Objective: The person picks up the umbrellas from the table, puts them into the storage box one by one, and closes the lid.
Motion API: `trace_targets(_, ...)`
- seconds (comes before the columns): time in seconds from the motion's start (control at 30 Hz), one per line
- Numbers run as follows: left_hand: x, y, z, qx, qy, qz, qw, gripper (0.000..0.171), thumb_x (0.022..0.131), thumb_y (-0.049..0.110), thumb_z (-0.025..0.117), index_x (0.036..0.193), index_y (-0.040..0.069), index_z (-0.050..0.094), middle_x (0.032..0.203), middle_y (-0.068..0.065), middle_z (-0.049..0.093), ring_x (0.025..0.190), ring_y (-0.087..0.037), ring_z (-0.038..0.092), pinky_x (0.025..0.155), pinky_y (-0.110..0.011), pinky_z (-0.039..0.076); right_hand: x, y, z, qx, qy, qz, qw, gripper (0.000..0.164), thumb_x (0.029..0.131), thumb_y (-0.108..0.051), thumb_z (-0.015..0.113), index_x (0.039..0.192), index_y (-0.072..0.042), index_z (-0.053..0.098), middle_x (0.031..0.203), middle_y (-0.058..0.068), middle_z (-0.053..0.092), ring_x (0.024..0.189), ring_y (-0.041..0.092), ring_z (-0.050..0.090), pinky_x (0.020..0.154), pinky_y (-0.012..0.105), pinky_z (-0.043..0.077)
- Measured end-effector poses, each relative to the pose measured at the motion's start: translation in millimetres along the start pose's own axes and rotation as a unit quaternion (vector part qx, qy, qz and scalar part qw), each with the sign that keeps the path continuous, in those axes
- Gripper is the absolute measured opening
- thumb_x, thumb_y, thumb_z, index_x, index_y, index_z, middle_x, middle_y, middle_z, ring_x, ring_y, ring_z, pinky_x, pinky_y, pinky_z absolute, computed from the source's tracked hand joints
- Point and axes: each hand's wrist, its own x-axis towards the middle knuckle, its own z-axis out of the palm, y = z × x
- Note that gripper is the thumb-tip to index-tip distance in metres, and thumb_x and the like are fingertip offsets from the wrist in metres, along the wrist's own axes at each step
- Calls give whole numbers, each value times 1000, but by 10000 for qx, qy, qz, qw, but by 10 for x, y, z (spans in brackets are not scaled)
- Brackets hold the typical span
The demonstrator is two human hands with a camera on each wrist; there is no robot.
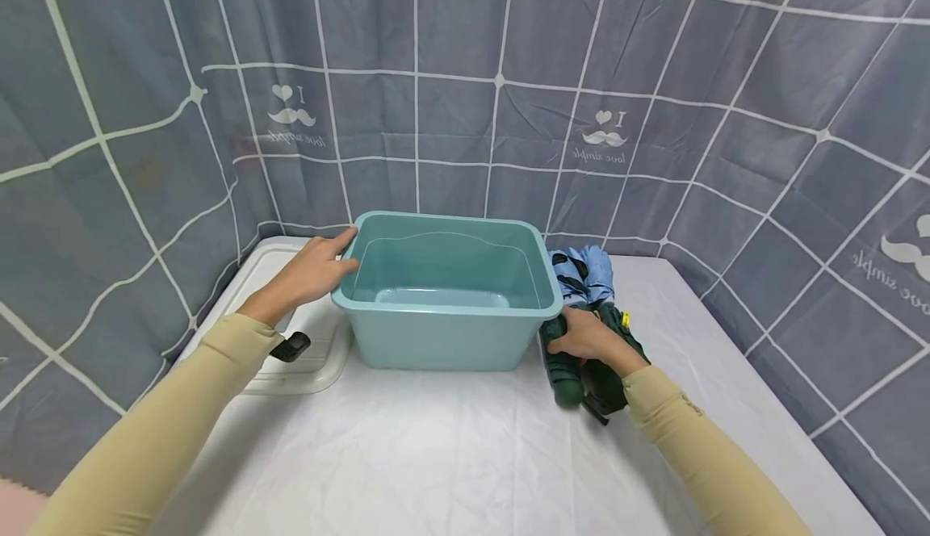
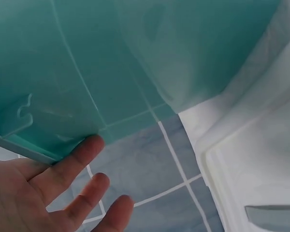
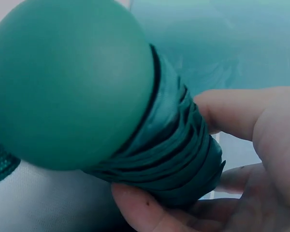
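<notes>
A light teal plastic bin [image 1: 436,338] stands at the middle of the table, its inside facing up. My left hand [image 1: 314,268] touches its left rim, the thumb over the edge. In the left wrist view the other fingers [image 2: 67,169] are nearly straight, one against the outer wall. My right hand [image 1: 592,336] grips a folded dark green umbrella [image 1: 565,374] beside the bin's right side. The right wrist view shows its rounded green end [image 3: 72,82], with thumb and fingers around the wrapped fabric. A second dark folded umbrella [image 1: 605,387] lies right beside it.
Light blue folded fabric bundles with black parts [image 1: 598,274] lie behind the green umbrellas. A white lid [image 1: 320,366] lies left of the bin, partly under my left arm. A grey gridded curtain [image 1: 458,116] surrounds the white-covered table [image 1: 436,455].
</notes>
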Motion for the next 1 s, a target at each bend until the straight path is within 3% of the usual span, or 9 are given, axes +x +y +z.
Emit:
trace_targets(0.13,4,16,-15,307,-3,-60,9995,72,100,33,45,162,9,17,154,-29,40,142,-45,34,106,-67,34,-3,28,-40,267,18,-37,9996,80,84,-16,76,154,-6,38,140,27,54,68,21,67,53,38,56)
trace_targets(0.3,28,31,-42,775,82,-131,9969,74,101,46,45,162,11,22,152,-25,45,141,-48,37,102,-70,37,-22,12,-144,438,47,-90,9990,93,85,-17,75,161,-6,22,144,30,51,63,22,67,53,41,57)
trace_targets(0.47,62,11,-42,863,51,-165,9961,80,100,56,44,163,13,20,158,-21,39,144,-48,33,104,-71,35,-70,-7,-245,524,108,-151,9985,95,85,-18,73,161,-3,18,135,32,57,54,22,65,55,44,57)
trace_targets(0.63,78,14,-54,789,-46,-208,9967,83,100,62,38,163,14,16,159,-20,38,142,-46,39,100,-69,40,-86,6,-336,595,148,-273,9977,94,87,-18,72,161,-3,18,139,32,53,61,20,65,55,42,57)
trace_targets(0.77,73,57,-33,846,12,-232,9961,80,101,60,36,164,16,15,160,-19,36,144,-46,36,101,-70,40,-120,-10,-425,695,170,-232,9972,94,88,-19,72,162,-5,17,138,32,53,63,20,64,60,44,58)
trace_targets(0.9,66,75,-6,927,111,-275,9953,77,101,55,35,164,17,14,160,-19,36,145,-46,34,99,-70,40,-163,-57,-527,667,193,-197,9974,94,87,-21,72,163,-8,16,116,31,62,57,20,62,64,45,58)
trace_targets(1.0,70,75,3,970,106,-349,9946,77,100,54,36,164,17,12,160,-20,36,146,-46,32,100,-70,39,-178,-87,-619,538,248,-229,9980,94,87,-22,72,163,-9,17,94,21,62,53,21,60,65,44,58)
